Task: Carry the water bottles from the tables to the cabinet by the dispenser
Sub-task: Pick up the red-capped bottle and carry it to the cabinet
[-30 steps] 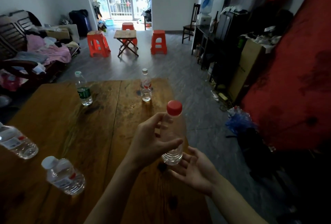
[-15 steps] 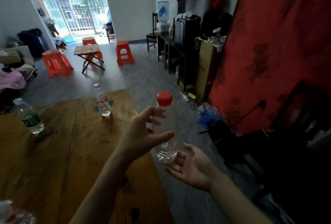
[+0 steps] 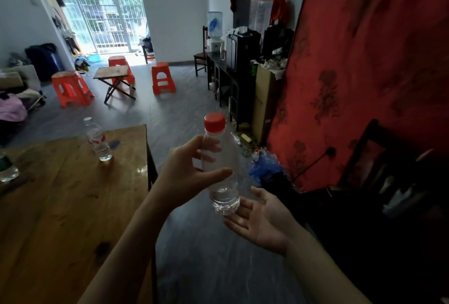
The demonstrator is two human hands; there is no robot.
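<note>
My left hand grips a clear bottle with a red cap upright in front of me, past the right edge of the wooden table. My right hand lies palm up with straight fingers just under the bottle's base. A second bottle with a red label stands near the table's far edge, and part of a green-labelled bottle shows at the left border. Far off, the water dispenser stands on the dark cabinet, with a small bottle beside it.
Grey floor stretches ahead to the cabinet. Orange stools and a small folding table stand mid-room. A cardboard box, a blue bag and litter lie along the red-draped right wall. A cluttered sofa is at left.
The view has swung right, so the table has slid to the left and the cabinet looks nearer. Both hands keep the same hold and pose on the bottle.
</note>
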